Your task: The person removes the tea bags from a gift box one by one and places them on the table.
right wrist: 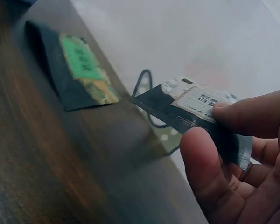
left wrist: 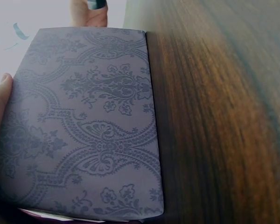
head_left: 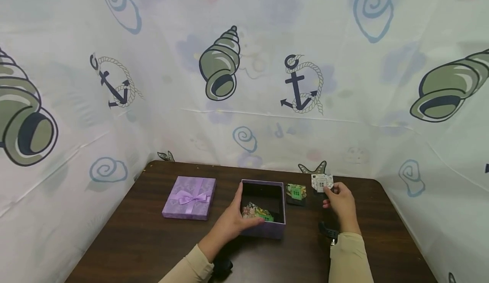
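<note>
In the head view my left hand (head_left: 233,218) holds the near left corner of the open purple gift box (head_left: 263,231), with the thumb along its front rim and a finger up the left side. Patterned sachets (head_left: 263,214) lie inside the box by its near wall. My right hand (head_left: 342,202) pinches a dark sachet with a white label (head_left: 320,182) between thumb and fingers, as the right wrist view shows close up. Between the box and that hand lies another dark sachet with a green label (head_left: 296,192).
To the left of the box, the purple lid (head_left: 189,199) with a ribbon bow lies on the dark wooden table (head_left: 153,240). A white curtain (head_left: 263,138) printed with shells and anchors hangs behind the table's far edge and at both sides.
</note>
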`<state>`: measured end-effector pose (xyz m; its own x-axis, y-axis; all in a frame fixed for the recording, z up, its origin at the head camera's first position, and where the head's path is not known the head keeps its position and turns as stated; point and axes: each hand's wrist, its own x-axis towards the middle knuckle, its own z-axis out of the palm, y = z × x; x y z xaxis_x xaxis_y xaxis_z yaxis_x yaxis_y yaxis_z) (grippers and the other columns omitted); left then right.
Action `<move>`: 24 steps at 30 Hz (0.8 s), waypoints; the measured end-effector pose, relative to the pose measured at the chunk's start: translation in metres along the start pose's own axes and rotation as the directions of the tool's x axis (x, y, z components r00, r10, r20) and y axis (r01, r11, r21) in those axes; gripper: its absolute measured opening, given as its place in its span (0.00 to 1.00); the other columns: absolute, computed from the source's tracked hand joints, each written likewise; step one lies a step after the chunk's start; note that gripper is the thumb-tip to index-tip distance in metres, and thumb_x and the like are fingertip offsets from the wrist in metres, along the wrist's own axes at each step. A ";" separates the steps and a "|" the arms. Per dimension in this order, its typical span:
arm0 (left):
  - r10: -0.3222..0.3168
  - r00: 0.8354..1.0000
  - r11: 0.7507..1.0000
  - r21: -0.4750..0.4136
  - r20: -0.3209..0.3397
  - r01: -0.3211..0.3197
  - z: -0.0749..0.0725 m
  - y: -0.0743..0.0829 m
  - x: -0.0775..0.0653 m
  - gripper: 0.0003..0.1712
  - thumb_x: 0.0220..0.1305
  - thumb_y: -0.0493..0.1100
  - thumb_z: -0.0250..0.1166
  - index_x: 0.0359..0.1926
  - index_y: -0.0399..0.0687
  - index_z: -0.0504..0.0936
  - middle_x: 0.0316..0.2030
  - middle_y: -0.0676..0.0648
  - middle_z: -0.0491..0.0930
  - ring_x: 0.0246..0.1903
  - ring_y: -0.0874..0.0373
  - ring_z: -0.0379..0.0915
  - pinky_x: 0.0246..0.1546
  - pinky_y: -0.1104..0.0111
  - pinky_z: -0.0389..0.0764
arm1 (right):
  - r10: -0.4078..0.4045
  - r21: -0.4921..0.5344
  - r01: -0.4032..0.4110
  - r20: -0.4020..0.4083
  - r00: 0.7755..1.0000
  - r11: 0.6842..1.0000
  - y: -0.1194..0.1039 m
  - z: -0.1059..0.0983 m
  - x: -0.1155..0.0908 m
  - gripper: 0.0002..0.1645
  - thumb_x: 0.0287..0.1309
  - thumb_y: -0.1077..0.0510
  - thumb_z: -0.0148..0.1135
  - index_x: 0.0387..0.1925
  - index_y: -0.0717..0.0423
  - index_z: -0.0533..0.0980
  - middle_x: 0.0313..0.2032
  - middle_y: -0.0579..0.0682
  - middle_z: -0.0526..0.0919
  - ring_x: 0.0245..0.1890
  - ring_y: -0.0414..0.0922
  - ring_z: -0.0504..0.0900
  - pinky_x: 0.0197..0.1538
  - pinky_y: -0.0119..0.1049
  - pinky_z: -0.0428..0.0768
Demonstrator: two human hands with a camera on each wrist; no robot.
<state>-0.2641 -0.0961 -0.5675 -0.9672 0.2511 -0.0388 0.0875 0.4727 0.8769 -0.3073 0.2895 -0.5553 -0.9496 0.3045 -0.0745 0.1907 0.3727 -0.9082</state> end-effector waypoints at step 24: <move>0.000 1.000 1.000 0.000 0.006 0.000 -0.001 0.000 0.000 0.78 0.56 0.70 0.82 0.87 0.81 0.30 0.88 0.40 0.49 0.80 0.31 0.62 0.70 0.31 0.72 | 0.075 -0.258 -0.077 -0.018 0.997 0.963 0.024 0.005 0.004 0.30 0.77 0.48 0.64 0.64 0.71 0.73 0.24 0.53 0.85 0.23 0.46 0.85 0.35 0.45 0.83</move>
<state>-0.2643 -0.0968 -0.5671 -0.9658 0.2559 -0.0417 0.0873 0.4725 0.8770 -0.3080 0.2956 -0.5791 -0.9281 0.3471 -0.1347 0.3208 0.5620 -0.7624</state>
